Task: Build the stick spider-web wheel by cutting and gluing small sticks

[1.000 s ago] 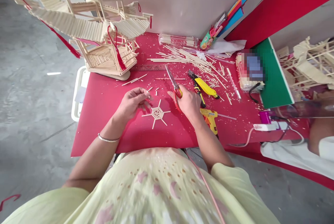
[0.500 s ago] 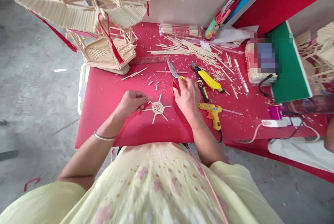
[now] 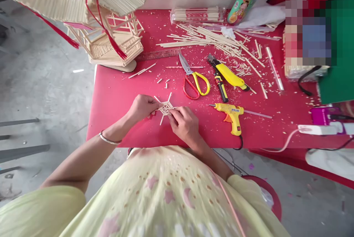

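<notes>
A small web-shaped piece of thin wooden sticks (image 3: 165, 108) is held just above the red table (image 3: 116, 93). My left hand (image 3: 142, 107) pinches its left side and my right hand (image 3: 182, 122) pinches its right side, fingers closed on it. The red-and-yellow scissors (image 3: 193, 80) lie free on the table beyond my hands, blades pointing away. A yellow glue gun (image 3: 231, 114) lies to the right of my right hand.
A tall stick-built model with red tassels (image 3: 110, 19) stands at the table's far left corner. Loose sticks (image 3: 210, 39), a yellow-handled cutter (image 3: 228, 76), black pliers and a ruler (image 3: 157, 54) lie further back. A power strip and cables (image 3: 318, 129) lie at right.
My right hand has put the scissors down on the table and come back to the stick web. Both hands now hold the web. The view has tilted nearer the table.
</notes>
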Available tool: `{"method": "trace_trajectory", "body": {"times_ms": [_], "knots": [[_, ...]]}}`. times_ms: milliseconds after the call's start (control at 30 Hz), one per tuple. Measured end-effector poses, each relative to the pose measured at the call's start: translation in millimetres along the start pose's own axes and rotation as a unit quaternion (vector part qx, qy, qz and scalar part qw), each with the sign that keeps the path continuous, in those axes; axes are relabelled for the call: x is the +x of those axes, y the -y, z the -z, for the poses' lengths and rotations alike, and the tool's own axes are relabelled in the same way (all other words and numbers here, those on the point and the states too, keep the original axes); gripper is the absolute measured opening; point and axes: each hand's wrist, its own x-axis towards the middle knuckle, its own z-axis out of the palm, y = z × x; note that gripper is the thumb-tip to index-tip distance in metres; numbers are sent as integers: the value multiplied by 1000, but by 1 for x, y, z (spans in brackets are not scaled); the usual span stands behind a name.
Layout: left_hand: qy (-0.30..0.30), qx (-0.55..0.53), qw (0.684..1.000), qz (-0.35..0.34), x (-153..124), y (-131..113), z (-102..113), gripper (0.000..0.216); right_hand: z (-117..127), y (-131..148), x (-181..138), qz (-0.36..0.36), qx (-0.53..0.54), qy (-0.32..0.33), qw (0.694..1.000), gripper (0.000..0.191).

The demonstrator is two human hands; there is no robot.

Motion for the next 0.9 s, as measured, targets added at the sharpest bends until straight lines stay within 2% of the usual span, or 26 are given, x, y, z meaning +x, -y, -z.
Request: {"method": "trace_trajectory", "body": {"times_ms": [200, 467, 700, 900], "knots": [[-25, 6, 1000, 0, -3, 4, -2, 40, 1, -1, -1, 2, -3, 7, 1000, 25], [17, -53, 997, 44, -4, 0, 5, 22, 5, -2, 0, -8, 1, 29, 1000, 27], [26, -57, 997, 51, -5, -4, 6, 22, 3, -1, 0, -5, -11, 22, 1000, 27], [51, -66, 993, 83, -4, -7, 10, 25, 2, -1, 0, -8, -13, 21, 1000, 28]]}}
